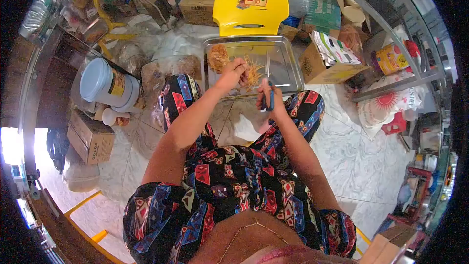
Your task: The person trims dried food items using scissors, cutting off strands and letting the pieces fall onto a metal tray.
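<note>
While the right grip (277,102) is holding blue-handled scissors (271,98), the left grip (236,72) is curling over a tray (295,63)

Thin tan strands (254,74) are showing between the two; whether the left is pinching any, I cannot tell. An orange-brown clump (218,57) is resting in the tray, near its far left corner.

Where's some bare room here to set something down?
Marble floor lies bare between the right knee and the white sack; inside the tray, a strip right of the scissors is free. The left is crowded: bucket, cardboard box.
</note>
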The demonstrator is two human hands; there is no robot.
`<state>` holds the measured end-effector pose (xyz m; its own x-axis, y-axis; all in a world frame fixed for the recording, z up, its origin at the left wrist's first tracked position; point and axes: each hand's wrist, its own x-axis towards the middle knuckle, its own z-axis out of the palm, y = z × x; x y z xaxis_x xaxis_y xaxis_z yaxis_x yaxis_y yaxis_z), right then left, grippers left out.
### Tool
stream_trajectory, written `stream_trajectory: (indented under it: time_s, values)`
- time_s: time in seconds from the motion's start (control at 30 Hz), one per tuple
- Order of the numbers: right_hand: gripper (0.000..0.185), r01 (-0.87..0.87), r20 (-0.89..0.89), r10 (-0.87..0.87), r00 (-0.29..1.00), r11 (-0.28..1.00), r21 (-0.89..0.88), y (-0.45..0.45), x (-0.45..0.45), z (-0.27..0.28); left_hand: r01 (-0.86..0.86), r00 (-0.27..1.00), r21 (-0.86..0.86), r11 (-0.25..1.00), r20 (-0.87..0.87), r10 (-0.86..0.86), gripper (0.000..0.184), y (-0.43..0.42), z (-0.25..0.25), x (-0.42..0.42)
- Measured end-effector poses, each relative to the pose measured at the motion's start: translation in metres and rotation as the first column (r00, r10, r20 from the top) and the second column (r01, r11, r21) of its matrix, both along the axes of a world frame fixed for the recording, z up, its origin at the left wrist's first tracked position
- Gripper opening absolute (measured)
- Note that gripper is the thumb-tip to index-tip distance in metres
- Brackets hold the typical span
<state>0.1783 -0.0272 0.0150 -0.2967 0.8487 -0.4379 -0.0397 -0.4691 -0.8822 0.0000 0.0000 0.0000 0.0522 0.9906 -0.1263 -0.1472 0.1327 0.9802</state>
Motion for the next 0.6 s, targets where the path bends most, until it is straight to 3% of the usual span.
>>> stream_trajectory:
  time_s: [0.1,0.4,0.47,0.5,0.57,0.6]
  values:
    - [0.045,0.056,-0.105,-0.060,0.993,0.997,-0.045,-0.003,0.003,0.001,0.010,1.000,0.004,1.000,0.020,-0.010,0.013,-0.001,-0.009,0.002]
    - [0.045,0.035,0.044,-0.036,0.998,0.999,0.008,-0.002,-0.003,0.012,0.003,0.998,-0.003,1.000,-0.070,-0.003,0.011,0.003,-0.007,0.005]
    - [0.045,0.022,0.050,-0.022,0.999,1.000,0.014,-0.001,-0.003,0.007,0.013,0.963,0.177,0.984,-0.266,0.035,0.011,0.004,-0.013,0.004]
    - [0.045,0.020,0.050,-0.020,0.999,1.000,0.014,0.000,-0.002,0.006,0.012,0.963,0.177,0.984,-0.266,0.036,0.011,0.006,-0.020,0.003]
    - [0.044,-0.003,0.051,0.001,0.999,0.999,0.036,0.000,-0.003,0.006,0.107,0.767,0.348,0.931,-0.625,0.146,0.016,0.009,-0.035,0.000]
    - [0.044,-0.004,0.051,0.002,0.999,0.999,0.035,-0.001,-0.003,0.007,0.106,0.767,0.347,0.932,-0.625,0.146,0.016,0.007,-0.030,0.000]
